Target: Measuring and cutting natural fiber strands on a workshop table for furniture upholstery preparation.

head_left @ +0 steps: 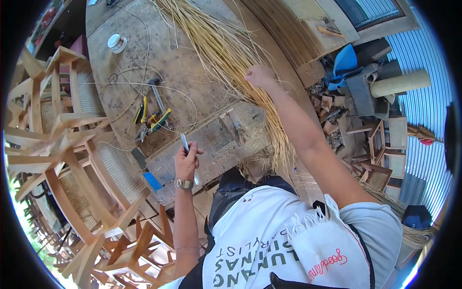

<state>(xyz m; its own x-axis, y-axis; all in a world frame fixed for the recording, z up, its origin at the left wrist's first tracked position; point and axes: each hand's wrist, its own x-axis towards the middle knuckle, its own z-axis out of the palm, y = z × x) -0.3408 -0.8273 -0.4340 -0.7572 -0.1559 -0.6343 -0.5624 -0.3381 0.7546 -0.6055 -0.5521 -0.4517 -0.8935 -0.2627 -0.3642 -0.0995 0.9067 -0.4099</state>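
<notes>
My left hand (186,161) is closed around a slim, pale metal strip like a knife blade (185,140); one end sticks up past the fingers and the other shows below the palm. It is held over the near edge of a worn wooden board (202,144). My right arm reaches forward across a long bundle of tan rattan strands (214,45). On that bundle my right hand (260,77) has its fingers curled in at the strands. The bundle runs from the far edge of the table down past the board's right end, where loose ends hang.
A hammer (156,94), yellow-handled pliers (143,111) and cutters (161,120) lie on the stained table (106,72), with a white round container (116,43) farther off. Wooden chair frames (86,178) with woven panels crowd the left. Wood scraps (329,113) are heaped at the right.
</notes>
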